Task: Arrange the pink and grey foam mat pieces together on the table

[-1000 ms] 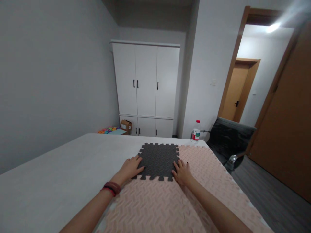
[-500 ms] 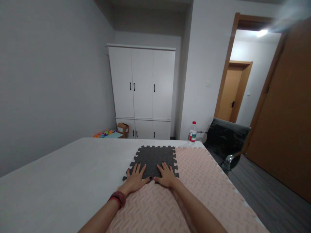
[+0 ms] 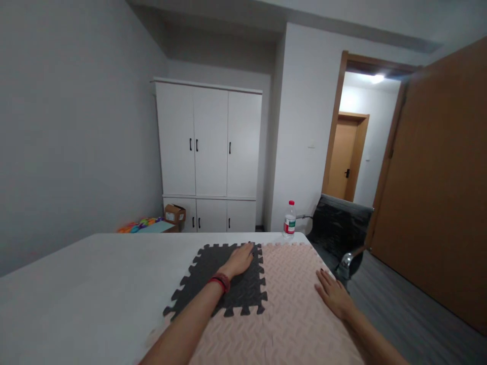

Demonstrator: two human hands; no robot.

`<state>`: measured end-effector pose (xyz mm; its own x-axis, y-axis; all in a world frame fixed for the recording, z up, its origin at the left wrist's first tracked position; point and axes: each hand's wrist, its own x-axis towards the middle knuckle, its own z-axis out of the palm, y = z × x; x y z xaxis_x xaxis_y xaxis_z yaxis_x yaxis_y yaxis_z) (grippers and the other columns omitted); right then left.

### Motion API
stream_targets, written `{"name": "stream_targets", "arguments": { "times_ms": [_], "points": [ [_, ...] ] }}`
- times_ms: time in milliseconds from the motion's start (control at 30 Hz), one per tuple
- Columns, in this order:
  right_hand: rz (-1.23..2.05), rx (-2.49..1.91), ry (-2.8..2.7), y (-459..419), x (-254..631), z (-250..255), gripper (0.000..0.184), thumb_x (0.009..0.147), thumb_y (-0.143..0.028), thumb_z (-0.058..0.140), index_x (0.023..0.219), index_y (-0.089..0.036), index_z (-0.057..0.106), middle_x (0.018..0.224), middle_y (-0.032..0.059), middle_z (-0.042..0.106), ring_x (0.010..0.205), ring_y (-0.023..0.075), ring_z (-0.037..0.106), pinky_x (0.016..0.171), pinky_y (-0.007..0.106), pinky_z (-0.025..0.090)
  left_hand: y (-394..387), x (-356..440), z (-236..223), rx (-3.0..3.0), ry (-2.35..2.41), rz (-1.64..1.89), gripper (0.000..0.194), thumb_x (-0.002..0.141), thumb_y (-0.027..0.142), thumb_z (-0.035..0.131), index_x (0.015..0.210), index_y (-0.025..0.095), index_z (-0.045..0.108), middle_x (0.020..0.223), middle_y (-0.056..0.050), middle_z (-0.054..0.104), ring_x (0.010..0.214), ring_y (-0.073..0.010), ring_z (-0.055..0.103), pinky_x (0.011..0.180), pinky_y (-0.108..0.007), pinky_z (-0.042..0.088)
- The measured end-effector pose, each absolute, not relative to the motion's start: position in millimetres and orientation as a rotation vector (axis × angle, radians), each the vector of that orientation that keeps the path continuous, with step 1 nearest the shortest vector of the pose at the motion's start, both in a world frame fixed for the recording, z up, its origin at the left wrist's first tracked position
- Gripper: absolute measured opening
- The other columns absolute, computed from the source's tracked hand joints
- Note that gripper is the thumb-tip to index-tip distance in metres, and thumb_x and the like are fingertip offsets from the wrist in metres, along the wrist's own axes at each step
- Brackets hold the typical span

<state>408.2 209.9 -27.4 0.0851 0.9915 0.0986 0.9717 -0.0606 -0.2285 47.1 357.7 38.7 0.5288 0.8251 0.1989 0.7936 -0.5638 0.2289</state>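
Presently your left hand (image 3: 239, 259) lies spread flat on the dark grey interlocking foam tile (image 3: 213, 284), at its far right corner; the tile sits on the white table (image 3: 95, 284), its edge locked into the pink foam mat (image 3: 289, 314). Your right hand (image 3: 333, 294) rests open on the pink mat's right edge. The clear plastic bottle (image 3: 289, 219) at the table's far edge has contents too small to judge.

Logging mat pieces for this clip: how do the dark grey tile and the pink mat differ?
The dark grey tile is a single small square; the pink mat covers a far larger area. The left hand rests on the grey tile, the right hand on the pink mat. Both lie flat on the white table with embossed surfaces and toothed, interlocking edges.
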Motion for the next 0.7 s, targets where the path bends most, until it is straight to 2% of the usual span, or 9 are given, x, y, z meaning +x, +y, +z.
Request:
{"name": "stream_targets", "arguments": {
  "times_ms": [100,233,433,600,700],
  "points": [
    [0.061,-2.166,-1.998,219,411,-44,0.07,0.085,-0.061,0.013,0.142,-0.02,0.02,0.149,0.0041,0.019,0.137,0.0197,0.013,0.108,0.044,0.016,366,92,14,2.689,1.411,0.426,0.043,0.086,0.038,0.049,0.125,0.02,0.043,0.136,-0.009,0.041,0.122,-0.026,0.041,0.101,-0.053,0.033],
    [0.027,-2.166,-2.015,224,413,-48,0.072,0.084,-0.062,0.01,0.142,-0.021,0.019,0.149,0.0019,0.019,0.137,0.0189,0.011,0.109,0.043,0.016,367,105,-19,2.707,1.456,0.408,0.043,0.086,0.037,0.05,0.125,0.02,0.043,0.136,-0.009,0.04,0.123,-0.0267,0.039,0.101,-0.054,0.032],
    [-0.008,-2.203,-2.036,220,411,-39,0.07,0.086,-0.059,0.011,0.142,-0.018,0.021,0.148,0.0048,0.02,0.137,0.0186,0.012,0.109,0.043,0.016,396,105,-7,2.743,1.469,0.379,0.034,0.086,0.037,0.05,0.115,0.019,0.051,0.122,-0.008,0.051,0.109,-0.0217,0.051,0.093,-0.047,0.042],
    [0.013,-2.212,-2.018,221,410,-34,0.068,0.086,-0.058,0.009,0.142,-0.02,0.021,0.148,0.0024,0.019,0.137,0.0179,0.011,0.109,0.042,0.015,419,118,-7,2.739,1.562,0.457,0.04,0.085,0.036,0.052,0.121,0.019,0.047,0.131,-0.009,0.045,0.116,-0.0249,0.045,0.097,-0.051,0.038],
    [0.002,-2.198,-2.018,223,411,-36,0.069,0.086,-0.058,0.009,0.142,-0.021,0.021,0.148,0.0024,0.02,0.137,0.0181,0.012,0.109,0.041,0.015,424,122,-16,2.721,1.58,0.418,0.04,0.085,0.036,0.052,0.121,0.019,0.047,0.13,-0.009,0.046,0.115,-0.0247,0.046,0.097,-0.051,0.038]
  ]
}}
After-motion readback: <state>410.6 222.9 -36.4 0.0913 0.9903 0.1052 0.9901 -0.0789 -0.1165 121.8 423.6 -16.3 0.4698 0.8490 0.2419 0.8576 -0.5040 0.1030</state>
